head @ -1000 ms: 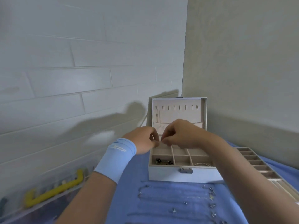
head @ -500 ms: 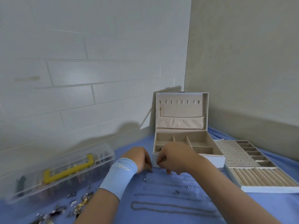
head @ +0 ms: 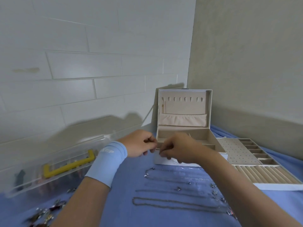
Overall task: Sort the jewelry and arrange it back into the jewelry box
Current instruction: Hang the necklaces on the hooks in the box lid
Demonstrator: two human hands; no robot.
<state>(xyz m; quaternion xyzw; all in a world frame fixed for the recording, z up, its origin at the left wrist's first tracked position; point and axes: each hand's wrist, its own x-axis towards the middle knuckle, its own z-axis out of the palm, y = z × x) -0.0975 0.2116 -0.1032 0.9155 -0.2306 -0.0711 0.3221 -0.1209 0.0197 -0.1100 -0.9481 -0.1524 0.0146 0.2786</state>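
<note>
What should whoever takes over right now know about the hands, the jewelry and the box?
Hands: left hand and right hand meet with fingertips pinched, in front of the jewelry box at its front left corner. What they hold is too small to see.
Box: open, lid upright. Its tray lies on the blue cloth to its right.
Done: one thin chain hangs in the lid.
Left: necklaces in rows on the cloth before the box, small pieces by their right ends, and a loose pile at lower left.
</note>
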